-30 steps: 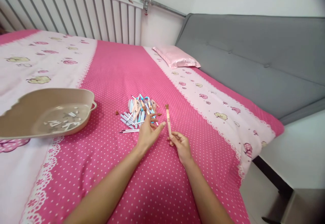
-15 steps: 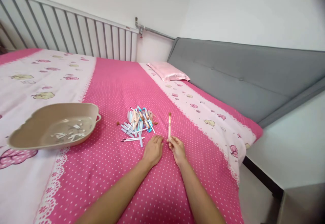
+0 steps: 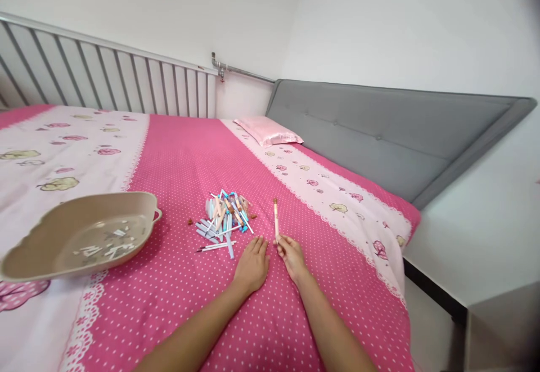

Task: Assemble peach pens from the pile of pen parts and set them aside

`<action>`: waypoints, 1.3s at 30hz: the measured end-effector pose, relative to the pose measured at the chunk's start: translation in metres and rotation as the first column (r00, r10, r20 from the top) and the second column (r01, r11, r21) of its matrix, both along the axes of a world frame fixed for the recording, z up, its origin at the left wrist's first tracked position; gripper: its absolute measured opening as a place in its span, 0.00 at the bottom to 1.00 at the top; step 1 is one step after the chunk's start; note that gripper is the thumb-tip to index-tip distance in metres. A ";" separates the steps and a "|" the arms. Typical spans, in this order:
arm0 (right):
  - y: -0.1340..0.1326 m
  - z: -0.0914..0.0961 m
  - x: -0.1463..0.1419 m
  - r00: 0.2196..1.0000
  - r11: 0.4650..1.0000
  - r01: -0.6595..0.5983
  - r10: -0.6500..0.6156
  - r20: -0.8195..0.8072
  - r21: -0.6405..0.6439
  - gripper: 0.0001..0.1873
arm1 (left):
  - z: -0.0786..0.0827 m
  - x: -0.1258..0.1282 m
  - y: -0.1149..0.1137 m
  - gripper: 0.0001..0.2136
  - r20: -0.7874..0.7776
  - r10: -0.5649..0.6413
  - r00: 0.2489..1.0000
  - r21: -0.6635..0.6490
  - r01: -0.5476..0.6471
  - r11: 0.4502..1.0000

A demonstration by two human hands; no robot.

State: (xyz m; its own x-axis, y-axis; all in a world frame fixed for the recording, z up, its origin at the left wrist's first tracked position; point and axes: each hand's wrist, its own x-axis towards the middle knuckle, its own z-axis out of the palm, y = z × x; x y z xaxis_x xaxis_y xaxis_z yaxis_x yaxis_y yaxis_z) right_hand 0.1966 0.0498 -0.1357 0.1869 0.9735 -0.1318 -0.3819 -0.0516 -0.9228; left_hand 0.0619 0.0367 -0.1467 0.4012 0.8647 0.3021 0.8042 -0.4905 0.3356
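In the head view, my right hand [image 3: 291,255] pinches a slim beige pen [image 3: 276,218] near its lower end. The pen stands almost upright, brown end up. My left hand [image 3: 253,260] lies palm down on the pink dotted bedspread [image 3: 202,310], fingers stretched out, with nothing visible in it. Just beyond that hand is a heap of pens [image 3: 223,214] in grey, beige, white and blue, piled across one another. Two white sticks with dark tips [image 3: 216,246] rest at the heap's near edge.
A tan plastic basin [image 3: 54,214] stands to the left, with small white pieces [image 3: 112,251] inside. Farther back lie a pink pillow [image 3: 270,130] and a grey headboard [image 3: 350,119]. A white radiator [image 3: 126,74] lines the wall. The bed's edge drops off at the right.
The view has tilted up, so everything sits lower and wall decorations now show. The pen leans slightly more to the left in my right hand. My left hand's fingers look flatter and straighter.
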 end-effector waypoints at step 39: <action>0.144 -0.019 0.009 0.518 0.935 0.294 -0.330 0.790 0.198 0.15 | -0.029 -0.030 -0.015 0.32 0.158 -0.286 0.945 -0.285 0.321 0.903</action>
